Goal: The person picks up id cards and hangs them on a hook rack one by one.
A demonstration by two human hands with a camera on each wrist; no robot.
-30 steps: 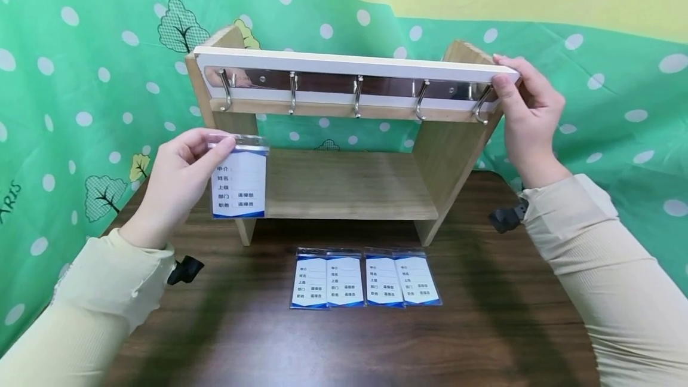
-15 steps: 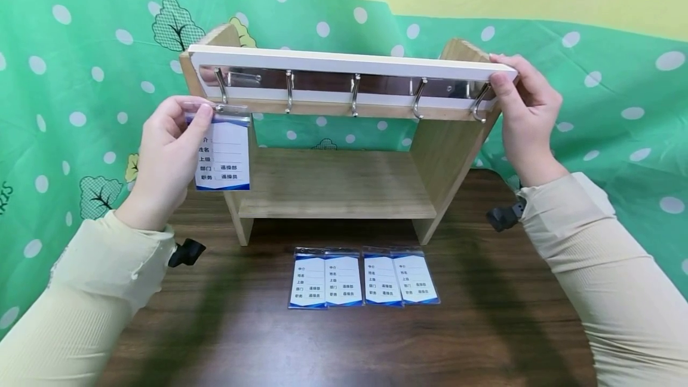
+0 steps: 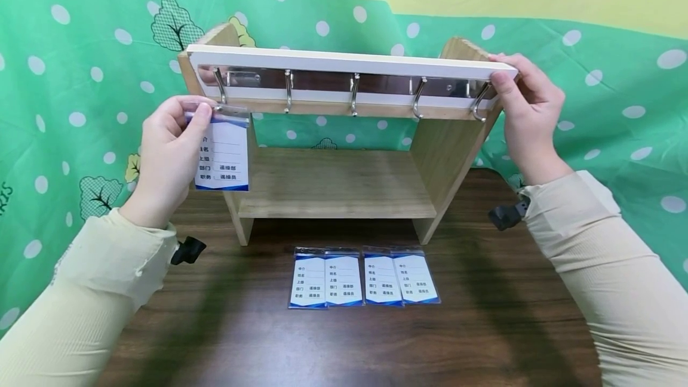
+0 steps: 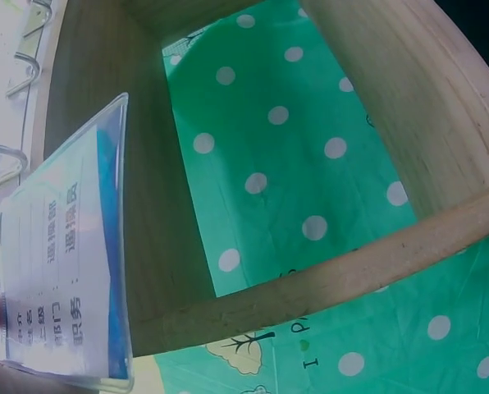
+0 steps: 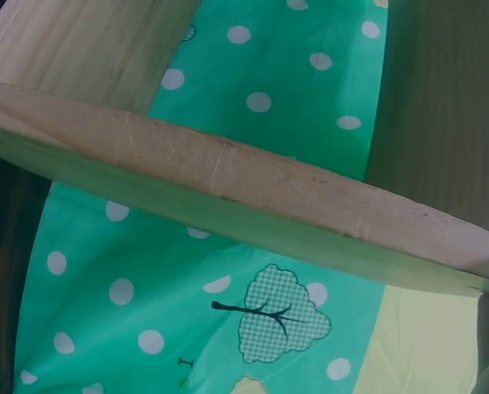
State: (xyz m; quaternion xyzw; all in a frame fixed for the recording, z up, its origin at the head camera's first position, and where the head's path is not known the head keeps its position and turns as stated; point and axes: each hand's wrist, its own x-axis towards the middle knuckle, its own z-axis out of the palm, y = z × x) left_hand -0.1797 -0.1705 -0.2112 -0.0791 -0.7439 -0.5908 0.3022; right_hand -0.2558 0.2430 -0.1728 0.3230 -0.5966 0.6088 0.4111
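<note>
The left hand [image 3: 168, 157] pinches a name card [image 3: 228, 151] by its clear top corner. The thumb is on the front of the card, and the card hangs straight down from it. Most of the card sticks out past the thumb, on the side facing the right hand [image 3: 529, 117]. The right hand is well apart from this card. It grips the far end of a long white board [image 3: 322, 59], with its thumb on the front.

The board has a shiny strip with five metal hooks. The top of the card is right by the end hook [image 3: 221, 85], the one nearest the left hand. I cannot tell if the hook goes through the card's slot. In the left wrist view, the card is close up, beside the wooden shelf [image 3: 344, 178], and a bit of the hand shows at its edge.

The shelf stands on a dark brown tabletop [image 3: 376, 345]. Four more name cards [image 3: 344, 279] lie in a row in front of it, lower down and between the two hands. Neither hand touches them. Behind everything hangs a green and yellow cloth [image 3: 602, 118] with white dots and trees.
</note>
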